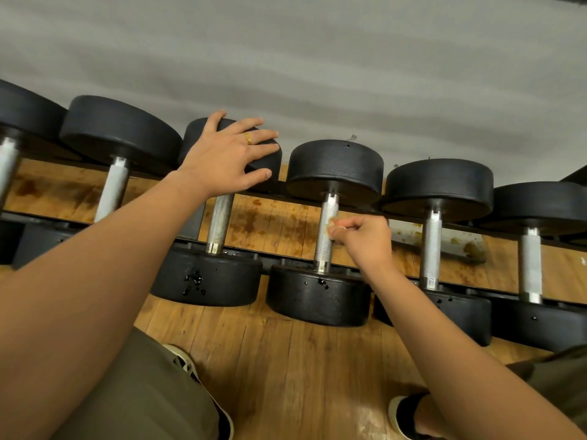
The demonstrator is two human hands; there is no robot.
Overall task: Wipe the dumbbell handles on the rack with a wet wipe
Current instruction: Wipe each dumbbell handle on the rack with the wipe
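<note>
Several black dumbbells with knurled steel handles lie side by side on a low black rack [279, 187]. My right hand [362, 239] pinches a small wadded wet wipe [333, 224] against the handle [327, 246] of the middle dumbbell. My left hand [227, 154], a gold ring on one finger, rests with fingers spread on the far black head [273, 160] of the dumbbell to the left, whose handle [219, 223] shows below my wrist. Most of the wipe is hidden inside my fingers.
More dumbbell handles sit to the right [432, 249] and left [112, 188]. A grey wall [317, 58] stands just behind the rack. The stained wooden floor [286, 360] lies below, with my shoes [403, 411] and knees near the bottom edge.
</note>
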